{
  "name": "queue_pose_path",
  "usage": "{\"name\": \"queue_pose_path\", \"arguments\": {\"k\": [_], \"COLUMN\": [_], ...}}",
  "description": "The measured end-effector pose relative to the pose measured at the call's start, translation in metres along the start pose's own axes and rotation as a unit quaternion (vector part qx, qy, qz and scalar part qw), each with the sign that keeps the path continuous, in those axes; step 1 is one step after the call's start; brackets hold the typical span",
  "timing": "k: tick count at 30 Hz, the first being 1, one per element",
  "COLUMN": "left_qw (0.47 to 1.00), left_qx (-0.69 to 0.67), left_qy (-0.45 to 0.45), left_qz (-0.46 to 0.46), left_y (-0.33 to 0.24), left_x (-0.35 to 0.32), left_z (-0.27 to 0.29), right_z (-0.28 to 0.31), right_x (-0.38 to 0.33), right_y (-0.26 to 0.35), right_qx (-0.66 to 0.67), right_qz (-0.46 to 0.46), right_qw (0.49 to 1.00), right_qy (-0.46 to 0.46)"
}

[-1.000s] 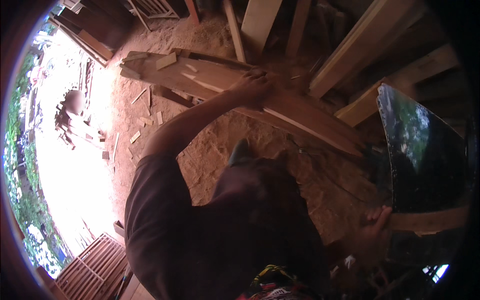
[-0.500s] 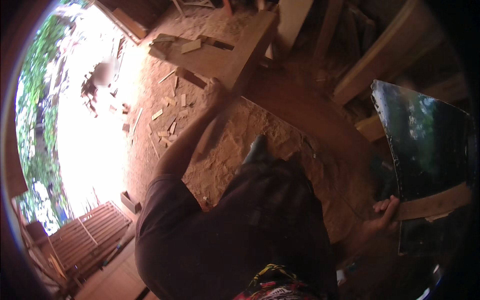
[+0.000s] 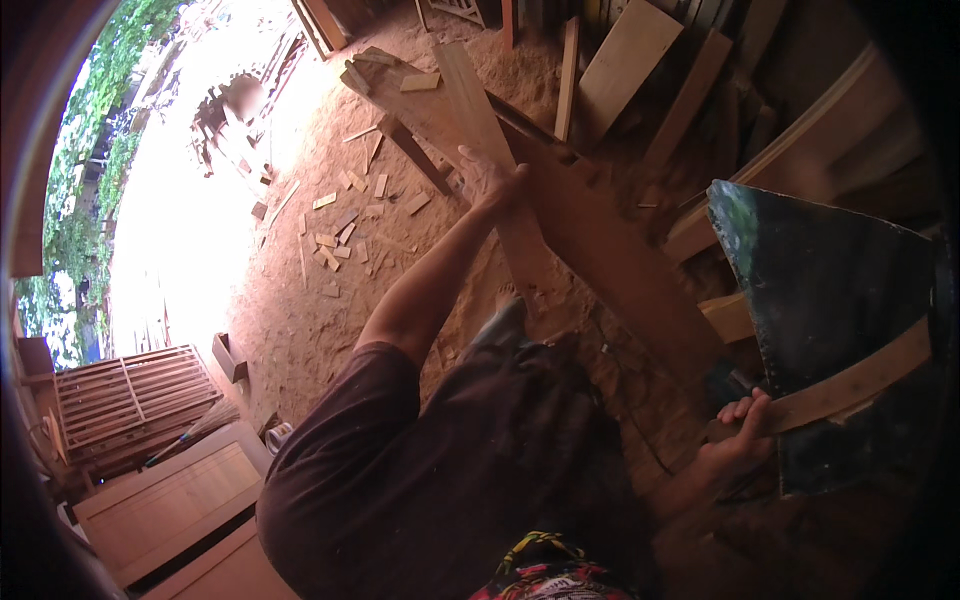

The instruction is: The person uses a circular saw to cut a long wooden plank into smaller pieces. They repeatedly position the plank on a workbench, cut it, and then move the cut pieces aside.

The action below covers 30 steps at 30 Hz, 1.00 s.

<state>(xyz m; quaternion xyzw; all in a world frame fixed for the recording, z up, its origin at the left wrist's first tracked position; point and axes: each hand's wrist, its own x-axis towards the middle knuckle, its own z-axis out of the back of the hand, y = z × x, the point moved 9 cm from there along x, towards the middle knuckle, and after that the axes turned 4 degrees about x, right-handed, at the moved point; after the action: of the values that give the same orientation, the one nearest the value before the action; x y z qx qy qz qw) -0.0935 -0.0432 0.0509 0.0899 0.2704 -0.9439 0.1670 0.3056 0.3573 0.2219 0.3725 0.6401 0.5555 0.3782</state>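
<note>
My left hand (image 3: 488,180) reaches forward and holds a pale wooden board (image 3: 470,95), its fingers over the board's left edge. The board crosses a long wooden workbench (image 3: 610,240) at an angle, its near end sticking out past the bench's left side. Low on the right, my right hand (image 3: 738,425) is closed round the end of a narrow wooden strip (image 3: 850,380). Behind this strip stands a dark, glossy panel (image 3: 830,290) with a rough edge. A dark tool (image 3: 728,380), only partly visible, lies near the right hand on the bench's near end.
Offcuts (image 3: 335,245) litter the sandy floor (image 3: 290,330) on the left. Boards (image 3: 630,65) lean at the back right. A small block (image 3: 420,82) rests on the bench's far end. Slatted frames (image 3: 140,400) and a panelled door (image 3: 175,495) lie lower left. A cable (image 3: 640,435) trails across the floor.
The board under my left hand has turned from edge-on to showing its broad face, and that hand has moved right. My right hand keeps the strip, shifted slightly left in view.
</note>
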Motion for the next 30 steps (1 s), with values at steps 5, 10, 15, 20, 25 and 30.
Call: {"name": "queue_pose_path", "arguments": {"k": [5, 10, 15, 20, 25, 30], "left_qw": [0.999, 0.978, 0.822, 0.671, 0.602, 0.607], "left_qx": [-0.003, 0.057, 0.207, 0.35, 0.345, 0.338], "left_qy": [-0.002, 0.067, -0.03, 0.073, 0.226, 0.196], "left_qz": [-0.046, -0.187, -0.53, -0.649, -0.683, -0.692], "left_y": [0.006, -0.013, 0.017, -0.044, -0.066, -0.097], "left_x": [0.008, 0.001, 0.044, -0.01, 0.024, -0.001], "left_z": [0.002, 0.011, 0.024, 0.04, -0.015, -0.016], "right_z": [0.001, 0.003, 0.017, -0.01, -0.015, -0.008], "right_x": [-0.004, -0.021, -0.037, -0.064, -0.101, -0.136], "right_y": [-0.008, -0.002, -0.006, 0.02, 0.018, 0.026], "right_qx": [-0.018, -0.027, -0.065, -0.081, -0.032, -0.101], "right_qz": [-0.012, -0.015, -0.032, 0.002, -0.001, 0.022], "right_qw": [1.0, 0.999, 0.997, 0.987, 0.974, 0.949], "right_qy": [0.011, -0.034, -0.037, -0.142, -0.223, -0.299]}}
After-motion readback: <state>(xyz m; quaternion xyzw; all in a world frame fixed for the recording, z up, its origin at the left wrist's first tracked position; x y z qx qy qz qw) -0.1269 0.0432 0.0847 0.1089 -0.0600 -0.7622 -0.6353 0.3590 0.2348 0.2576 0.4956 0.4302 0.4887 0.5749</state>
